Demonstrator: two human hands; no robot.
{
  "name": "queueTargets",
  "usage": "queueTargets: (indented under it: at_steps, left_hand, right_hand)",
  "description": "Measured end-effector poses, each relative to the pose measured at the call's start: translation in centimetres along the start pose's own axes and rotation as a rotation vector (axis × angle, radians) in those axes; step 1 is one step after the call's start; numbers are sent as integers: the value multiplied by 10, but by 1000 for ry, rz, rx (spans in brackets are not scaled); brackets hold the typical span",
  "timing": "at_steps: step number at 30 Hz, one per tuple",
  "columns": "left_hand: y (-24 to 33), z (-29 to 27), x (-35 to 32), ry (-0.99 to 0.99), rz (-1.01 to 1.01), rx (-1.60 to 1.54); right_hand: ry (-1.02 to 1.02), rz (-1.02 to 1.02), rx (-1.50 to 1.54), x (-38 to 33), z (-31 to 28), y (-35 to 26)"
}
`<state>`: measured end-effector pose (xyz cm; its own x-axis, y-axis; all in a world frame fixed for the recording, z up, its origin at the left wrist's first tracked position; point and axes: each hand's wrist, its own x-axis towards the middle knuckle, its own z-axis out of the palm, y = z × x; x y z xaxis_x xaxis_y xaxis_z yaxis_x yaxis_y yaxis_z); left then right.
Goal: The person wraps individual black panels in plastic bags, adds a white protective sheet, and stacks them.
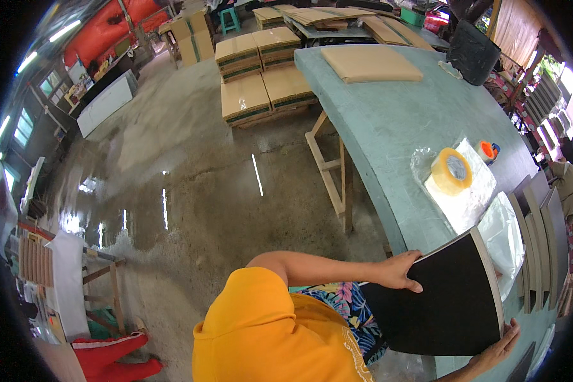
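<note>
A flat black panel [440,299] with a pale edge is tilted in front of me, at the near end of the grey-green table. My left hand [398,270] grips its upper left edge, thumb on the black face and fingers behind the rim. At the lower right corner, my right hand [498,349] supports the panel with its fingers along the edge. Just beyond the panel lie clear plastic bags [504,239]. A roll of yellowish tape [451,171] rests on plastic sheets, near a smaller orange roll [487,151].
Several grey panels [541,245] stand on edge at the table's right. A wrapped brown package [370,64] lies at the far end of the table [388,121]. Stacked cardboard boxes [245,95] occupy the floor beyond. Someone in red trousers [118,360] is at lower left.
</note>
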<state>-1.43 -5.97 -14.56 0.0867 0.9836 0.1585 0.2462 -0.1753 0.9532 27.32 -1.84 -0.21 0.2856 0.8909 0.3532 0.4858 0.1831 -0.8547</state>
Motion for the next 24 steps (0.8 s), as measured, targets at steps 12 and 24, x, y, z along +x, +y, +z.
queueTargets:
  at_steps: [12, 24]
  left_hand:
    - [10, 15, 17, -220, -42, 137]
    - [67, -58, 144, -736, -119, 920]
  right_hand:
    - [169, 67, -103, -3, -20, 2]
    - [23, 57, 36, 13, -30, 59]
